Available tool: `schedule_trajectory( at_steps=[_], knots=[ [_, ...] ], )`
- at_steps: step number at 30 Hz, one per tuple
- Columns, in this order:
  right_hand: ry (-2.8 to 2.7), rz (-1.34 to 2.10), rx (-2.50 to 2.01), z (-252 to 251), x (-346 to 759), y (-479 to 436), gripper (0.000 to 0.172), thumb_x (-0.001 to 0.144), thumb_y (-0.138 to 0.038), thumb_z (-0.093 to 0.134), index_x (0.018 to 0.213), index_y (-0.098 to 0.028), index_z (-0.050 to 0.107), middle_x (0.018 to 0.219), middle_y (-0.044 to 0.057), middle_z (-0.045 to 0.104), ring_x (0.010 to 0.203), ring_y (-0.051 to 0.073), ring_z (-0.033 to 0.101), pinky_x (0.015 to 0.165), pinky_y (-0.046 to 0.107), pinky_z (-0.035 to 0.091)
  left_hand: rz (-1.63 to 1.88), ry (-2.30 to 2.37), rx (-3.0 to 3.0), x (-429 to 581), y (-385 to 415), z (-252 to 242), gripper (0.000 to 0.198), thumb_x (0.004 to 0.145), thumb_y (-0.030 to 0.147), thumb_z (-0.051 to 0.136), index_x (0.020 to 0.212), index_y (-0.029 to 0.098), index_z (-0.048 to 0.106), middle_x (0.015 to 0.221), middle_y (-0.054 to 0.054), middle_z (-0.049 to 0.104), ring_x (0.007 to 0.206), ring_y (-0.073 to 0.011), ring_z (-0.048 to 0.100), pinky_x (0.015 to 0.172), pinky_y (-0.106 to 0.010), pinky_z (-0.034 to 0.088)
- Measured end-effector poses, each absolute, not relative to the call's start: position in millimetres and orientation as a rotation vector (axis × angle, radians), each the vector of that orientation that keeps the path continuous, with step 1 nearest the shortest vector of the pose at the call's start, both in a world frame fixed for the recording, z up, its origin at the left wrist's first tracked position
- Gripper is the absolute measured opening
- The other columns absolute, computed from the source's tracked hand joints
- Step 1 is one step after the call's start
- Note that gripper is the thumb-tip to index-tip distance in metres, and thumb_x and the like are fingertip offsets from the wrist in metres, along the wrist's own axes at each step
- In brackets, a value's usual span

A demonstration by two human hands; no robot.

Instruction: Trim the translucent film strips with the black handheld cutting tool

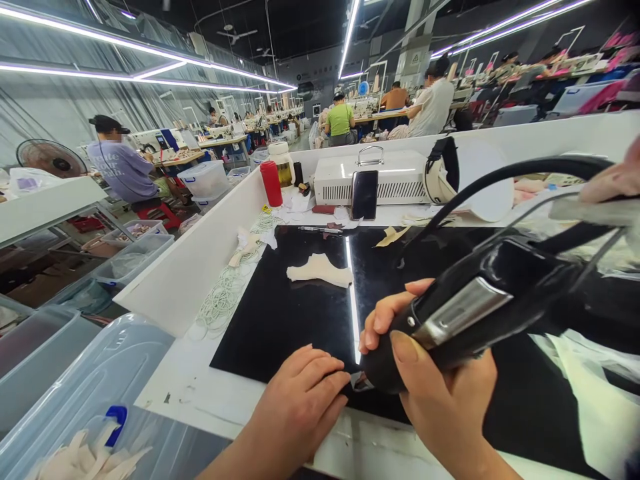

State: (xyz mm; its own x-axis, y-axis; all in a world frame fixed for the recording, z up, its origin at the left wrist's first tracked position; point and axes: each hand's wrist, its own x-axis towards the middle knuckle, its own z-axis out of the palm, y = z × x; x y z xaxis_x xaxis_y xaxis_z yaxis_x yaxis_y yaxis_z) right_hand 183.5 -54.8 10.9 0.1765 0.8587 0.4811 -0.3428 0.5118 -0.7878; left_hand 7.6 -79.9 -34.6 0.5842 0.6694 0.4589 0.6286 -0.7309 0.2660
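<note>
My right hand [440,387] is wrapped round a black hand-held tool [465,307] with a silver metal lever along its side, its thumb lying close to the lever. The tool tilts down to the left, its shiny tip close to my left hand's fingertips. My left hand [310,400] lies palm down at the near edge of a glossy black board [280,327], fingers stretched out side by side; its thumb and whatever is under the palm are hidden. Farther back on the board rests a small cream fabric piece [320,270], apart from both hands.
A thick black cable [480,190] arches over the right side. Behind the board stand a phone [365,195], a white vented box [395,177] and a red bottle [271,183]. Pale cord [220,300] lies tangled at left. A plastic bin [125,353] holds fabric scraps. People sit farther off.
</note>
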Motion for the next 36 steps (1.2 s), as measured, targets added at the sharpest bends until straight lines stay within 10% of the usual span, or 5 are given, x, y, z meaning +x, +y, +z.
schedule_trajectory(
  at_steps=[15,36],
  knots=[
    [-1.057,0.663,-0.850,47.7,229.9,-40.0,0.055,0.074,-0.038,0.091,0.121,-0.031,0.063,0.085,-0.001,0.070,0.064,0.019,0.066,0.057,0.034,0.063,0.612,0.752,2.701,12.9,-14.1,-18.1,0.023,0.107,0.025,0.055,0.126,0.019,0.066,0.126,-0.007,0.072,0.120,-0.0195,0.065,0.121,-0.043,0.039],
    [-1.017,0.725,-0.689,18.0,217.2,-22.3,0.046,0.084,-0.034,0.085,0.121,-0.029,0.058,0.085,-0.002,0.066,0.061,0.016,0.065,0.056,0.034,0.059,0.313,0.550,2.414,29.9,14.0,-23.2,0.077,0.087,0.054,0.079,0.151,0.025,0.047,0.152,-0.009,0.057,0.147,-0.0300,0.045,0.128,-0.054,0.016]
  ],
)
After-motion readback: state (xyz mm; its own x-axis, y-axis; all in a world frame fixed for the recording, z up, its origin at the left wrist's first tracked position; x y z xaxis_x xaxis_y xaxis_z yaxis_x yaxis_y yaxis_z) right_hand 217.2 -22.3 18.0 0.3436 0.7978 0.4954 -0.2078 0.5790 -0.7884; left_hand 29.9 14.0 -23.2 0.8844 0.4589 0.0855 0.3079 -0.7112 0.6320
